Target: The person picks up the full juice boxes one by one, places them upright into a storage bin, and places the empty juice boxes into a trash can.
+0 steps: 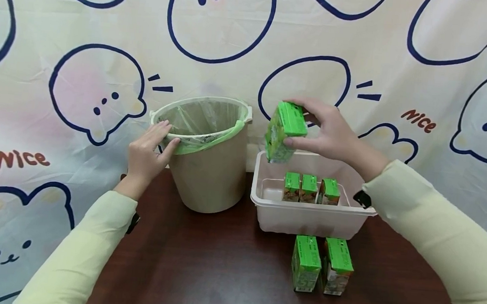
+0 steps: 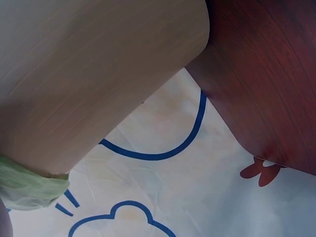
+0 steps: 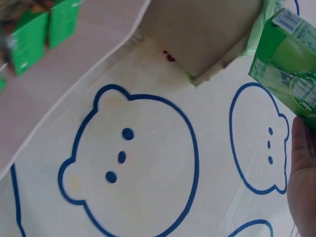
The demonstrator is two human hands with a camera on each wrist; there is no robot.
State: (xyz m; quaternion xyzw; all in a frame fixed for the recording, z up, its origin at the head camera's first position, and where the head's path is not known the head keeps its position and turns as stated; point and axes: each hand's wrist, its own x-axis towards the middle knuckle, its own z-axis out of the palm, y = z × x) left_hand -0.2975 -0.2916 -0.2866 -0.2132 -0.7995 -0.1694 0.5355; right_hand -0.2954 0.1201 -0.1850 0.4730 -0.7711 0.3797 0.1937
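Observation:
In the head view, my right hand (image 1: 327, 130) holds a green juice box (image 1: 285, 131) between thumb and fingers. It is raised above the left end of a pale plastic basin (image 1: 306, 221). The right wrist view shows the same juice box (image 3: 289, 64) at its right edge, beside the thumb side of the hand. My left hand (image 1: 148, 156) rests on the near left rim of a beige trash bin (image 1: 211, 183), fingers fairly straight. A pale green bag (image 1: 209, 144) lines the bin and folds over its rim; the bin's bottom is hidden.
Several smaller green-topped boxes (image 1: 309, 188) stand inside the basin. Two more juice boxes, a left one (image 1: 306, 264) and a right one (image 1: 337, 267), stand in front of it on the dark wooden table (image 1: 200, 263). A cartoon-printed cloth (image 1: 215, 78) hangs behind.

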